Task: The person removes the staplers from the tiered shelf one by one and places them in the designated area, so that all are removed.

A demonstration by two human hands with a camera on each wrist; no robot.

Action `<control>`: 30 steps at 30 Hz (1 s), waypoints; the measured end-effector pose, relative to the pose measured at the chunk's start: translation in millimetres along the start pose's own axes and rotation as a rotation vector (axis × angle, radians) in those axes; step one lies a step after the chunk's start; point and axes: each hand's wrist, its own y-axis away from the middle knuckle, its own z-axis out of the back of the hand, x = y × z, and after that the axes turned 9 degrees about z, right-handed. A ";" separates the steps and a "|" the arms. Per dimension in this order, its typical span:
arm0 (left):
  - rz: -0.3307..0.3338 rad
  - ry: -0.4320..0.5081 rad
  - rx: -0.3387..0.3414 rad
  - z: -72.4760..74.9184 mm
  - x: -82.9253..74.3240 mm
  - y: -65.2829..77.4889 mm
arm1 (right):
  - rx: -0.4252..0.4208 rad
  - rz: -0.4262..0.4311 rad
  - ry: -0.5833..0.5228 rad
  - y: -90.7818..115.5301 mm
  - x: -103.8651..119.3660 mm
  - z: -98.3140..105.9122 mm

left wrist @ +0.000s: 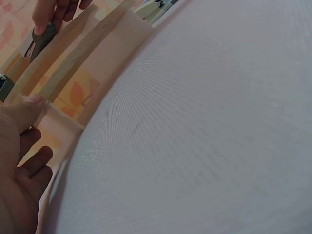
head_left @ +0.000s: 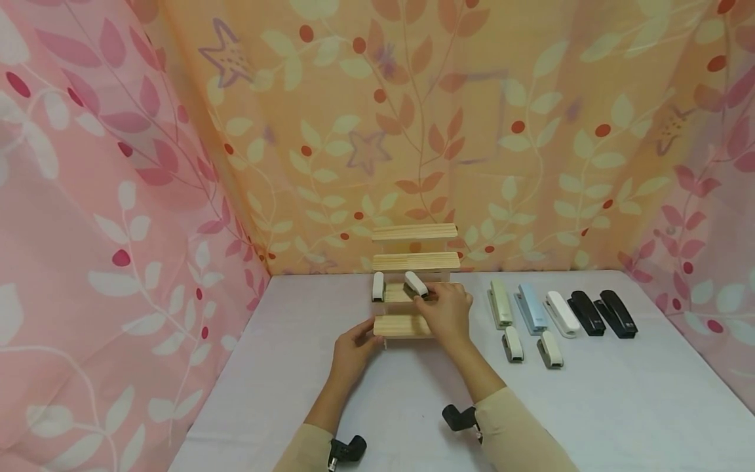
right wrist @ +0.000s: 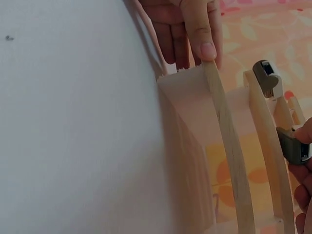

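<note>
A stepped display rack (head_left: 404, 326) with pale wooden shelves stands on the table. At the left end of its lowest shelf, my left hand (head_left: 352, 354) grips the rack, the thumb (right wrist: 208, 50) lying on the board's edge. My right hand (head_left: 448, 311) pinches a small white stapler (head_left: 416, 284) with a grey underside, at the second shelf from the bottom. It sits tilted there; whether it fully rests on the board I cannot tell. Another small white stapler (head_left: 378, 287) stands upright at that shelf's left end.
Right of the rack, a green stapler (head_left: 500, 304), a blue stapler (head_left: 532, 308), a white stapler (head_left: 562, 314) and two black staplers (head_left: 618, 314) form a row. Two small white staplers (head_left: 551, 349) lie in front of them. Patterned curtains (head_left: 330, 131) border the table (head_left: 265, 393).
</note>
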 end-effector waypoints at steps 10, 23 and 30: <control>0.004 0.006 -0.001 0.3 -2.4 3.4 | 0.046 0.023 -0.041 -1.3 -9.1 28.8; -0.003 -0.025 -0.011 -0.9 -0.8 1.2 | 0.070 0.080 -0.021 3.4 -23.9 85.0; 0.006 -0.010 -0.003 -1.0 0.0 0.6 | 0.067 0.075 0.021 11.4 -37.6 114.4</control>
